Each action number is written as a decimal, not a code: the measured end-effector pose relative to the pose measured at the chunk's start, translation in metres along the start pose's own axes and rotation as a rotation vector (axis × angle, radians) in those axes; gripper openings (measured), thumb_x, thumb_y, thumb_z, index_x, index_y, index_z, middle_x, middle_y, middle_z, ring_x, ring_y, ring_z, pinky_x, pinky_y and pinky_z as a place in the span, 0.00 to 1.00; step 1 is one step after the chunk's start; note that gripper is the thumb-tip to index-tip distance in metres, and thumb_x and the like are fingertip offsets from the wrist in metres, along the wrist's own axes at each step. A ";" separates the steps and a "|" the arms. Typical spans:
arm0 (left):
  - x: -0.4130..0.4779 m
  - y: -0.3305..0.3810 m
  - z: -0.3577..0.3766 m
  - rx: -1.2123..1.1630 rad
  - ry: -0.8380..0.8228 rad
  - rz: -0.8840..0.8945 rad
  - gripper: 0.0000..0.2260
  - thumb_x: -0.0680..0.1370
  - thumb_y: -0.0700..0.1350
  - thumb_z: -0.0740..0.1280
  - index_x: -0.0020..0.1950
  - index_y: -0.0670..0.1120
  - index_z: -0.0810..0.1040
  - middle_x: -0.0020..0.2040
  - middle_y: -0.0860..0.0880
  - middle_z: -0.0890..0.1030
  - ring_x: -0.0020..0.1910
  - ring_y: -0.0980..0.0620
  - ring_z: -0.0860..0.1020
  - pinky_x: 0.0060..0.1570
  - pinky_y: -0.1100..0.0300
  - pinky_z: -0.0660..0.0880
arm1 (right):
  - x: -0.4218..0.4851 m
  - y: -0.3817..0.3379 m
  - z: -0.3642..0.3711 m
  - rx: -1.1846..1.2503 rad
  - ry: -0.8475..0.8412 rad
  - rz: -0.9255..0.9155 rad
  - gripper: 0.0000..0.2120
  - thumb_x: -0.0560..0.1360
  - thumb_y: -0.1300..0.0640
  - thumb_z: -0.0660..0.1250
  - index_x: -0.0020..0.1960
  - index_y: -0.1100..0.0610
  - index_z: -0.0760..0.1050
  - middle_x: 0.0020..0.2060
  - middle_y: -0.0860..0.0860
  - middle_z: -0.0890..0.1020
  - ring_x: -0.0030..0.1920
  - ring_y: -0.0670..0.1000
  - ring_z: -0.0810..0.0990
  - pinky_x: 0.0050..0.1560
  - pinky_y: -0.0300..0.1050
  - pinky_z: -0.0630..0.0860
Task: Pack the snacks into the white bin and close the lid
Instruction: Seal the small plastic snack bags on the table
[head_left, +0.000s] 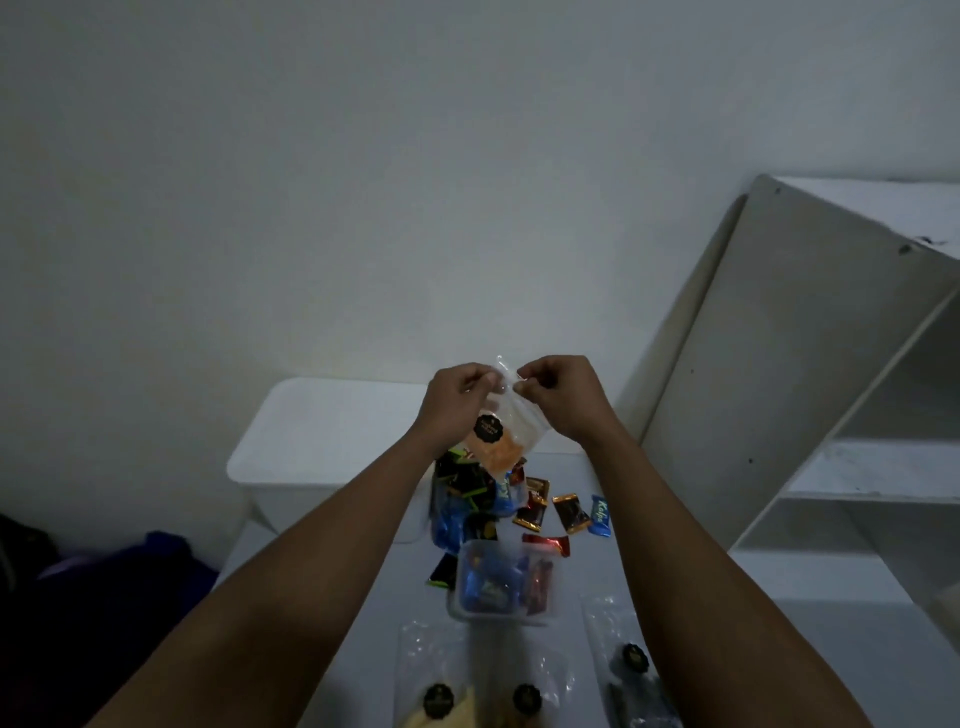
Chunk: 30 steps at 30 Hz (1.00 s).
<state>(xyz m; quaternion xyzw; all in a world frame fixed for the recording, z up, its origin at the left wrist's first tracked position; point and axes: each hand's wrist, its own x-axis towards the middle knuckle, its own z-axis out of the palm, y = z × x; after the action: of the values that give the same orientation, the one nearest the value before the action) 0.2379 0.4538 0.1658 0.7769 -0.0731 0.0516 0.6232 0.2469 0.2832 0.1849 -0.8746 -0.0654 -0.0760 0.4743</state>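
Observation:
Both hands hold a clear snack pouch (500, 434) in the air; it has a black round label and orange pieces at its bottom. My left hand (457, 397) pinches its top left corner and my right hand (558, 395) pinches the top right. Behind the pouch stands the white bin (311, 441) with its lid on. Below lie small wrapped snacks (540, 512) in blue, black, red and gold. A clear square tub (506, 587) nearer me holds more wrapped snacks.
Three clear pouches with black labels (524, 696) lie along the near edge of the white table (779, 597). A white shelf unit (831, 389) leans at the right. Dark cloth (104, 597) lies at the left.

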 end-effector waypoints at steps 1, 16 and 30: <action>-0.003 0.004 -0.006 -0.013 0.001 -0.001 0.08 0.82 0.43 0.64 0.54 0.44 0.81 0.48 0.46 0.85 0.41 0.50 0.84 0.38 0.65 0.77 | -0.002 -0.007 0.000 -0.022 0.005 -0.011 0.08 0.73 0.57 0.76 0.51 0.58 0.83 0.40 0.50 0.83 0.40 0.44 0.80 0.40 0.33 0.73; -0.015 0.039 -0.036 -0.080 -0.040 0.094 0.07 0.81 0.44 0.66 0.54 0.45 0.83 0.50 0.49 0.85 0.41 0.51 0.85 0.37 0.68 0.74 | -0.015 -0.062 -0.014 -0.158 -0.039 -0.138 0.07 0.74 0.53 0.74 0.42 0.57 0.82 0.37 0.54 0.84 0.38 0.53 0.81 0.40 0.49 0.77; -0.012 0.058 -0.031 -0.051 0.049 0.192 0.07 0.81 0.46 0.66 0.51 0.44 0.81 0.50 0.51 0.83 0.41 0.53 0.84 0.39 0.65 0.73 | -0.014 -0.080 -0.010 -0.191 0.043 -0.160 0.09 0.77 0.47 0.68 0.39 0.45 0.78 0.37 0.42 0.81 0.41 0.47 0.79 0.53 0.61 0.77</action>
<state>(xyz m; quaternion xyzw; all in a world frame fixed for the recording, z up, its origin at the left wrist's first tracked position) 0.2162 0.4723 0.2258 0.7487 -0.1335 0.1282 0.6366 0.2177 0.3178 0.2534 -0.9060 -0.1174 -0.1383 0.3825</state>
